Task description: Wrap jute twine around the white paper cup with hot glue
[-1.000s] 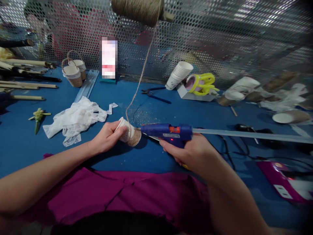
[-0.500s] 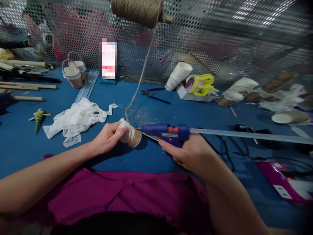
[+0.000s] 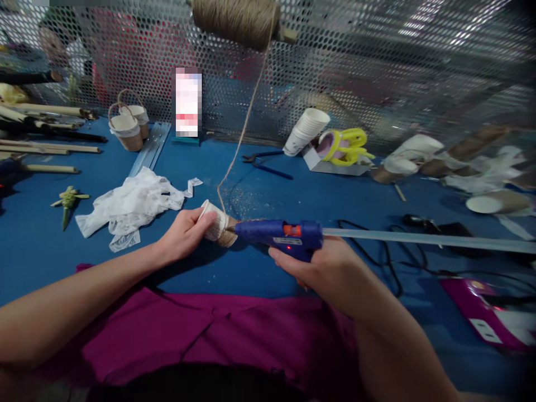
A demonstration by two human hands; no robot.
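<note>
My left hand (image 3: 184, 233) is closed around a white paper cup (image 3: 213, 222) lying on its side, its base end partly wrapped in brown twine. A strand of twine (image 3: 243, 134) rises from the cup to a big spool (image 3: 238, 19) hanging at the top. My right hand (image 3: 330, 268) grips a blue glue gun (image 3: 278, 234), with its nozzle touching the wrapped part of the cup. A long clear glue stick (image 3: 422, 239) sticks out of the gun's back toward the right.
On the blue table (image 3: 37, 245) lie white lace (image 3: 129, 204), two small twine baskets (image 3: 128, 125), wooden sticks (image 3: 46, 146), pliers (image 3: 263, 163), stacked cups (image 3: 305, 129), yellow scissors (image 3: 347, 142) and black cables (image 3: 385, 251). A perforated metal screen (image 3: 377, 67) closes the back. Purple cloth (image 3: 218, 335) covers my lap.
The glue gun has moved left and slightly down, so its nozzle now touches the cup. My left hand has kept the cup almost still.
</note>
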